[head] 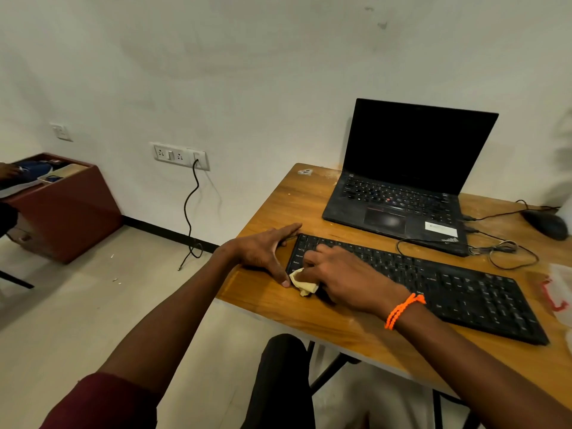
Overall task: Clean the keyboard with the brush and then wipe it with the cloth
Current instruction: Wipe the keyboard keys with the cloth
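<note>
Head view: right hand (337,275), orange band on wrist, fingers curled over crumpled yellow cloth (302,282), pressing it on left end of black keyboard (433,280); cloth hangs partly onto wooden desk (309,193). Left hand (263,252) just beside, fingers straight and spread, braced at keyboard's left edge, thumb touching cloth. Farther back: open black laptop (402,181), screen dark; black mouse (549,224) far right; wall sockets (179,156) beyond

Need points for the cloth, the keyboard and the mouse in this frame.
cloth (305,284), head view, on the crumpled yellow fold showing under the right hand.
keyboard (464,292), head view, on the keys right of middle.
mouse (549,224), head view, on its dark top shell.
</note>
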